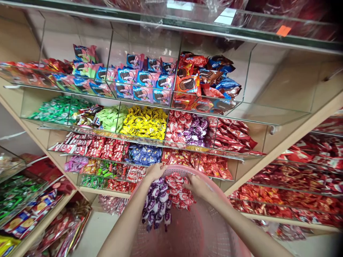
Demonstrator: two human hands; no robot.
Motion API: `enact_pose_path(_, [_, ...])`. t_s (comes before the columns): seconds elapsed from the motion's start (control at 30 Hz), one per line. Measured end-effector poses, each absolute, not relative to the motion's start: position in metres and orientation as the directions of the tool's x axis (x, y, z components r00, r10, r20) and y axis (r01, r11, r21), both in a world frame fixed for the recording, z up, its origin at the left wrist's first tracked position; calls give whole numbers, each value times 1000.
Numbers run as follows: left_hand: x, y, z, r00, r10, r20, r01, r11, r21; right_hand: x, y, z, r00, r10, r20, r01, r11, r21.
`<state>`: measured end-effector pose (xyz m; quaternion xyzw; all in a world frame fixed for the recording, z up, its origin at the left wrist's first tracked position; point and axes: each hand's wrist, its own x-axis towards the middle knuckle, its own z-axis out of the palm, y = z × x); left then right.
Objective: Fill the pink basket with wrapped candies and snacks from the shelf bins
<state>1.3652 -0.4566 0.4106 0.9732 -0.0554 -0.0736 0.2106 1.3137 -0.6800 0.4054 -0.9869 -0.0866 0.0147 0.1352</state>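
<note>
A pink perforated plastic basket [214, 217] is tilted toward me in front of the lower shelves. My left hand [156, 172] is closed on its far rim, fingers hooked over the edge. Inside the basket lie purple-and-white wrapped candies [157, 207] on the left and red-and-white wrapped candies [179, 191] beside them. At the right side of the red candies, my right hand [199, 186] reaches inside the rim, touching or close to them. Its thumb and forefinger are apart; the other fingers are hidden.
Glass shelves [144, 101] with dividers rise ahead, holding cookie packets [154, 84], yellow candies [146, 121], red-and-purple candies [187, 126] and blue candies [144, 153]. More candy shelves stand at the right [289, 182] and left [26, 200]. A glass edge [187, 26] crosses overhead.
</note>
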Motion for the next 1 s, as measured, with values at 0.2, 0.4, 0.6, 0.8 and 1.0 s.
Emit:
enact_pose_path(0.2, [1367, -456, 407, 984, -149, -93, -98, -904, 417, 1314, -685, 387, 967, 250, -40, 243, -961, -132])
enact_pose_path(0.4, [1369, -456, 401, 987, -143, -74, -98, -900, 425, 1311, -680, 416, 976, 216, 2, 214, -967, -137])
enact_pose_path(0.6, [1367, -456, 404, 986, -140, -84, -91, -898, 430, 1317, -654, 511, 921, 362, 141, 386, -812, -438])
enact_pose_path(0.8, [1366, -456, 403, 988, -131, -79, -85, -899, 429, 1368, -640, 569, 886, 251, 389, 425, -774, -469])
enact_pose_path(1.0, [1364, -455, 402, 989, -132, -64, -88, -884, 459, 1419, -612, 577, 895, 59, 441, 197, -941, -274])
